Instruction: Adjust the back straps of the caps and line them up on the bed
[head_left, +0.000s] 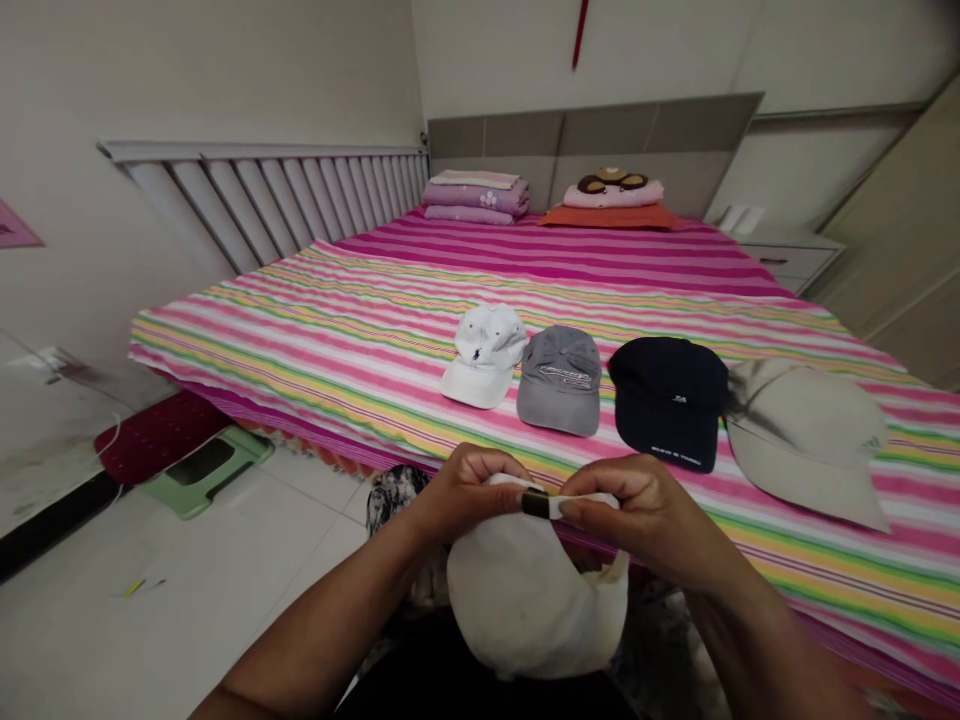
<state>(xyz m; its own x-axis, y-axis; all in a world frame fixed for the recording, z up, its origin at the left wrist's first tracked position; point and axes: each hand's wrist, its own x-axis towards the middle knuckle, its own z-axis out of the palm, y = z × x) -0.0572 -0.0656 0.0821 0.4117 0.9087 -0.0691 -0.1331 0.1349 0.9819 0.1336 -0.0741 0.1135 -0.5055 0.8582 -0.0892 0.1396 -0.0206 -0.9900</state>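
Note:
A cream baseball cap (529,600) hangs over my lap with its back strap uppermost. My left hand (480,490) pinches the strap beside a dark metal buckle (535,502). On the buckle's other side, my right hand (630,500) grips the strap end between thumb and fingers. Beyond my hands, a row of caps lies on the bed: a white cap (487,350) with a small dark logo, a grey cap (561,375) with lettering, a navy cap (671,395) and a beige cap (810,430).
The bed (315,330) has a striped cover. Folded purple bedding (476,200) and a pink and orange stack (611,205) lie near the headboard (517,135). A green plastic stool (202,470) stands on the floor at left. A white radiator (277,205) lines the wall.

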